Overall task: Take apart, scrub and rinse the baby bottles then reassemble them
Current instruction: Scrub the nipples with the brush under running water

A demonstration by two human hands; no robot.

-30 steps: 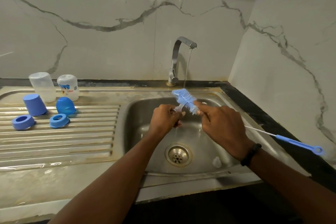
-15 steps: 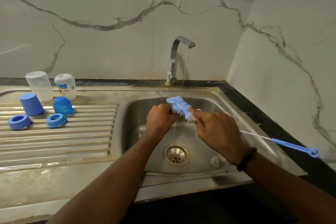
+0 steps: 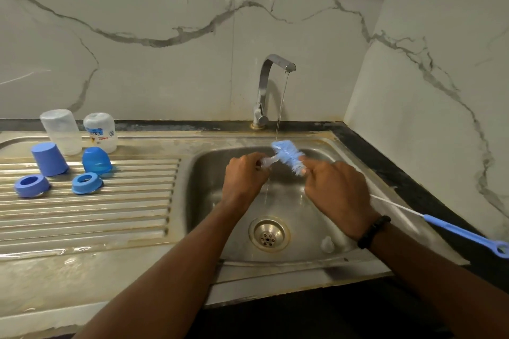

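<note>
Teat (image 3: 268, 161), clear soft silicone, pinched in left hand (image 3: 243, 177); right hand (image 3: 334, 187) grips fuzzy blue bristle brush (image 3: 289, 155) over steel sink (image 3: 366, 181).

clear teat (image 3: 268, 161) touching blue brush (image 3: 289, 156)

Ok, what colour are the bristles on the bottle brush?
Light blue bristles, matching the brush's blue handle; seen in the head view.

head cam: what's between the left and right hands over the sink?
Head view: the blue brush head, under the tap stream, spans the gap between left hand, which holds a clear teat, and right hand.
</note>
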